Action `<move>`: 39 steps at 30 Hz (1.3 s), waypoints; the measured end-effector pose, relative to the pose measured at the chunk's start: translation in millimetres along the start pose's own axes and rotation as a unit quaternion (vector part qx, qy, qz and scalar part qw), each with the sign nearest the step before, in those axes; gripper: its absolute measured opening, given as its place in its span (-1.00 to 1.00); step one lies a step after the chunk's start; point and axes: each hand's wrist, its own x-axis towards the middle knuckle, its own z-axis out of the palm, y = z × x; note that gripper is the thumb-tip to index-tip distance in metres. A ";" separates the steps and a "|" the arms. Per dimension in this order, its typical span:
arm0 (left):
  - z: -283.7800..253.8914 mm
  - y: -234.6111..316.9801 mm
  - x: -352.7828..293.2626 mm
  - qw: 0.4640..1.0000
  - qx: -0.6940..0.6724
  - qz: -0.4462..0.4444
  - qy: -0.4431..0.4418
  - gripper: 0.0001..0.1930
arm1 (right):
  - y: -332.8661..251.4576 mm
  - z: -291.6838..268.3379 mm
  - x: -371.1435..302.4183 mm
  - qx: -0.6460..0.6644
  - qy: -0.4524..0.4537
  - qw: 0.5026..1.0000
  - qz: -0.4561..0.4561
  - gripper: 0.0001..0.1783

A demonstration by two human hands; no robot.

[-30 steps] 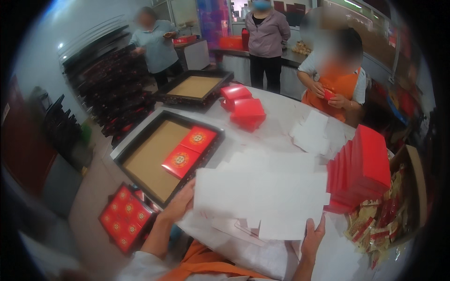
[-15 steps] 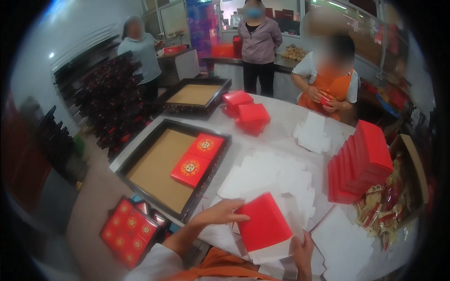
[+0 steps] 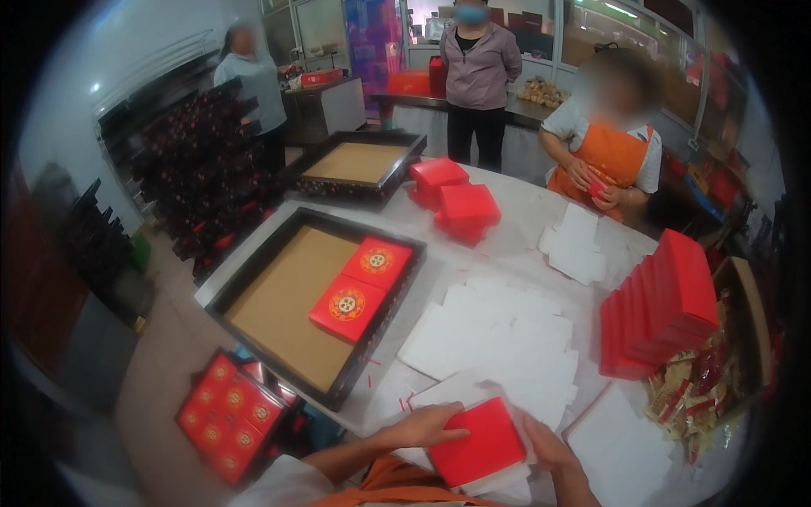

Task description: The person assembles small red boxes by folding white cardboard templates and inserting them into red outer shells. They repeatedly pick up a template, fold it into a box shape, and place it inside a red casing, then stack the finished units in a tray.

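A square red box (image 3: 476, 445) sits low in front of me at the table's near edge, with pale card (image 3: 498, 480) showing along its lower and right sides. My left hand (image 3: 429, 425) grips its left side, the thumb lying across the red top. Against the right side my right hand (image 3: 545, 441) is closed, its fingers partly hidden behind the card and the box. Just beyond spread flat white card blanks (image 3: 486, 329) in an overlapping pile. More white sheets (image 3: 621, 439) lie to the right of my right hand.
Left of the blanks stands a black-rimmed tray (image 3: 283, 283) with two patterned red boxes (image 3: 346, 304). Red boxes (image 3: 659, 304) are stacked at right, beside a carton (image 3: 743, 329) and wrapped sachets (image 3: 688, 397). A co-worker in an orange apron (image 3: 610, 152) holds a small red thing across the table.
Both my hands have drawn the red box lower and nearer to me, and the white card now lies closer against its right side. The whole view has shifted slightly.
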 end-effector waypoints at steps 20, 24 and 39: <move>-16.9 24.1 11.0 0.962 -0.247 -0.118 -0.015 -0.71 | -33.0 18.0 -2.9 -0.025 -0.013 0.998 -0.055 -0.49; -12.5 22.8 11.5 0.962 -0.260 -0.089 -0.005 -0.70 | -29.9 18.2 -1.6 0.062 -0.021 0.997 -0.046 -0.49; -9.1 12.0 10.2 0.956 -0.280 -0.080 -0.028 -0.67 | -11.6 24.6 4.7 -0.012 -0.019 0.999 -0.040 -0.53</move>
